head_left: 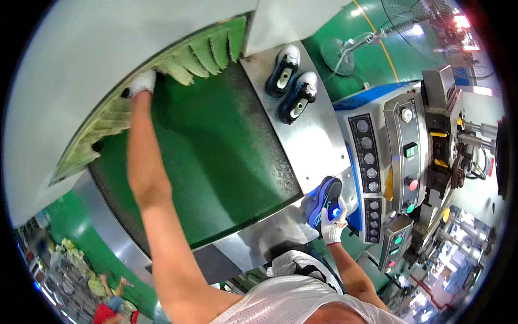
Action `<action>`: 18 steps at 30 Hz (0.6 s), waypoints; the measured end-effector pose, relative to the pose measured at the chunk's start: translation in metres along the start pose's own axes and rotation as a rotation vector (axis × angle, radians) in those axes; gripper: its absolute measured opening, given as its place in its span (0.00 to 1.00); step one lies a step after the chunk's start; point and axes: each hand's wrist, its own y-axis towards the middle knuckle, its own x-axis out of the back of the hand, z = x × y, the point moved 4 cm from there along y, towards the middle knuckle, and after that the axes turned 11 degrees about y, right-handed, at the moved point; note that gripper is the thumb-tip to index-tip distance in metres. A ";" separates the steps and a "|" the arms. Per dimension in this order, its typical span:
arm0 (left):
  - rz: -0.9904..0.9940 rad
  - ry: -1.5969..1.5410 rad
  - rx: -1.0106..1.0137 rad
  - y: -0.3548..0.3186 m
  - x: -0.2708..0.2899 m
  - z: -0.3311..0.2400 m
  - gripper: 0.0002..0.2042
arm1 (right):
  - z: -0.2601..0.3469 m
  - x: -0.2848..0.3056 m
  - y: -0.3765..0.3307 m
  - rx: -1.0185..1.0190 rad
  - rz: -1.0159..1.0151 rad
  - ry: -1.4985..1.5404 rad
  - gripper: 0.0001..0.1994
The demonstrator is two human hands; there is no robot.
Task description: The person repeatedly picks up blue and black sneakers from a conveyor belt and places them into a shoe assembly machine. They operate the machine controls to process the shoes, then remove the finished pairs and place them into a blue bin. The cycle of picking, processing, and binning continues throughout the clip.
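— Progress? Two shoes (290, 82) parked far right of the green belt (216, 162); third shoe (325, 201) gripped by gloved right hand (332, 225), near right.

— Left hand (142, 83)? Reaching into far-left curtain strips (197, 54); grip hidden, cannot tell.

No packages or screens appear. A small red and white label (490, 166) sits at the machine's right edge; a bright red and white sign (462, 21) hangs at upper right.

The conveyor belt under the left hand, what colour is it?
Dark green conveyor belt, plain and unpatterned; the head view shows it.
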 end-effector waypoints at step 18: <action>0.021 0.304 -0.450 -0.129 -0.019 -0.022 0.31 | -0.007 -0.007 -0.004 0.070 0.000 -0.030 0.36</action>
